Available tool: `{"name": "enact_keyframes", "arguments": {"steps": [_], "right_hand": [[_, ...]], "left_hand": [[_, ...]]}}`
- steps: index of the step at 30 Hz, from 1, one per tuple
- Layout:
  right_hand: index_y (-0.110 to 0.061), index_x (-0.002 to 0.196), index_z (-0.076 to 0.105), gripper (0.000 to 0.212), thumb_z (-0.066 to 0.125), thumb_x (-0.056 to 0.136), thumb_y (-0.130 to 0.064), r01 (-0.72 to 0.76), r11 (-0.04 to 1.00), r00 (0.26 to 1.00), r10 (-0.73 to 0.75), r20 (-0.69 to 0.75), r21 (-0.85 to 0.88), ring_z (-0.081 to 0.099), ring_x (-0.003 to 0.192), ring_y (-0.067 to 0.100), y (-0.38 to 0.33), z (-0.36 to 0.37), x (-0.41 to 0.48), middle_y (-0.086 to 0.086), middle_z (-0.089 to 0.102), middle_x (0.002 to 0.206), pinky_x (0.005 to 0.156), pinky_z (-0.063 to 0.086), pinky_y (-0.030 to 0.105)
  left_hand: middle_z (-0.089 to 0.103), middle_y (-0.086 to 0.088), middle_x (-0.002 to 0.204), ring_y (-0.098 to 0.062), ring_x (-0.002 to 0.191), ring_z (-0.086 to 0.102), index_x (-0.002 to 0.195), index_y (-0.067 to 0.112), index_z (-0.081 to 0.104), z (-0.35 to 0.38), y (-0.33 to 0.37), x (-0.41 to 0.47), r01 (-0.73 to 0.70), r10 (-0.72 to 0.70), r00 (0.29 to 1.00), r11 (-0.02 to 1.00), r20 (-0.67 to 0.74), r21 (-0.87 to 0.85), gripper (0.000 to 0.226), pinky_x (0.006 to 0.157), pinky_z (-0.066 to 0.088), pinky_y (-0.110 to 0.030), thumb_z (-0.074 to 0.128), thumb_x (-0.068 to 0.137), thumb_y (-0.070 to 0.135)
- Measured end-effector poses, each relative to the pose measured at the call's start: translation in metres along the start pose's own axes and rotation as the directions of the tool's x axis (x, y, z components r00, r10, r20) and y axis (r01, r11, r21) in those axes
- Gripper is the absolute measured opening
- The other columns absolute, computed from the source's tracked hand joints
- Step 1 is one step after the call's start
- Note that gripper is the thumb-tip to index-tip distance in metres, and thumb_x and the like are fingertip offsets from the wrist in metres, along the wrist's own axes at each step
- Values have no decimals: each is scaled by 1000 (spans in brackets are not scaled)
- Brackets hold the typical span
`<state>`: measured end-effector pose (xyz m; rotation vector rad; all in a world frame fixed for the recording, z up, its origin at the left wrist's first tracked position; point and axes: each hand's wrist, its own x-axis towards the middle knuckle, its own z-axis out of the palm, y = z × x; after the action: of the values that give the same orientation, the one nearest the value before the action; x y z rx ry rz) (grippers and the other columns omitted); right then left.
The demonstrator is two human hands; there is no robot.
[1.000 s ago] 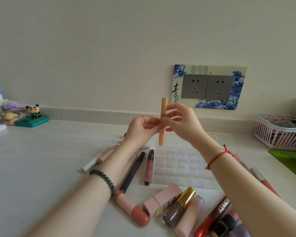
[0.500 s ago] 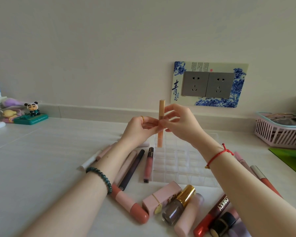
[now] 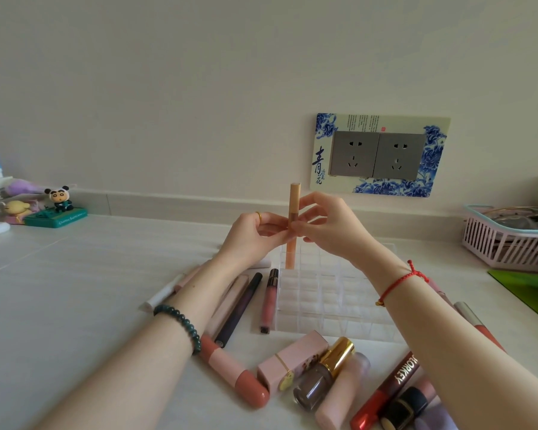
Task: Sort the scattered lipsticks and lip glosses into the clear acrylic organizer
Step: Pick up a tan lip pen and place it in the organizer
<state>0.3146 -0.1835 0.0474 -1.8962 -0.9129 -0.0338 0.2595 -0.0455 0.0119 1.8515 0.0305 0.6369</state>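
Slim peach lip gloss tube [image 3: 294,200] upright, pinched at mid-length between curled fingertips of left hand [image 3: 250,235] and right hand [image 3: 331,226]; lower end down among the far-left cells of the clear acrylic organizer [image 3: 339,305], directly beneath the hands. By the left wrist, flat on the counter: pink gloss [image 3: 268,301], dark slim tube [image 3: 238,310], pale stick [image 3: 227,305]. Nearer, between the forearms: pink square lipstick [image 3: 292,358], gold-capped bottle [image 3: 323,372], red tube [image 3: 389,389]. Beyond the right hand, blue-flowered socket plate [image 3: 378,155] on the wall.
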Motion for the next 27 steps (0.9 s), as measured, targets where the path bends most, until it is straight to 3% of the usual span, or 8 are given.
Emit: {"name": "enact_keyframes", "arguments": {"steps": [9,15,19,22,25,27], "right_hand": [[-21,96,57,21,66,79,-11,-7,1000,1000,7,12,-6,66,84,24,0,-2,-1,7,67,89,78,55,47],[-24,103,55,31,70,77,-18,-8,1000,1000,8,21,-30,65,84,20,-2,-8,0,3,66,92,78,56,45],[-25,108,52,39,72,74,-24,18,1000,999,-18,-34,9,65,86,20,-13,-18,-2,4,63,98,78,56,46],[-24,107,50,39,71,74,-26,77,997,988,-73,-134,23,65,85,20,-30,-30,-4,4,62,98,80,55,45],[-21,98,52,26,68,77,-22,171,984,957,-153,-245,54,67,77,21,-52,-38,-11,4,62,86,77,56,46],[-20,89,55,17,67,78,-19,243,969,940,-222,-261,50,67,72,22,-67,-36,-17,3,61,78,76,55,47]], "left_hand": [[72,11,76,-2,79,68,73,31,67,0,-2,1,10,-10,1000,999,-10,43,8,66,45,-12,74,73,27],[71,17,72,4,77,66,80,32,67,-3,1,0,14,-15,1000,998,16,56,12,61,45,-7,75,72,30],[70,20,84,2,89,64,93,35,65,-15,13,-1,52,-53,999,998,6,19,25,67,55,-25,75,70,38],[65,18,95,-2,95,61,109,31,59,-27,36,0,-25,26,1000,997,-16,74,37,72,47,-11,69,74,39],[60,19,99,10,87,58,119,24,53,-37,60,-3,-100,108,993,986,-54,130,48,64,40,3,67,76,41],[61,16,101,12,82,59,120,25,53,-41,68,-11,-122,130,991,980,-41,158,50,64,40,3,66,75,44]]}}
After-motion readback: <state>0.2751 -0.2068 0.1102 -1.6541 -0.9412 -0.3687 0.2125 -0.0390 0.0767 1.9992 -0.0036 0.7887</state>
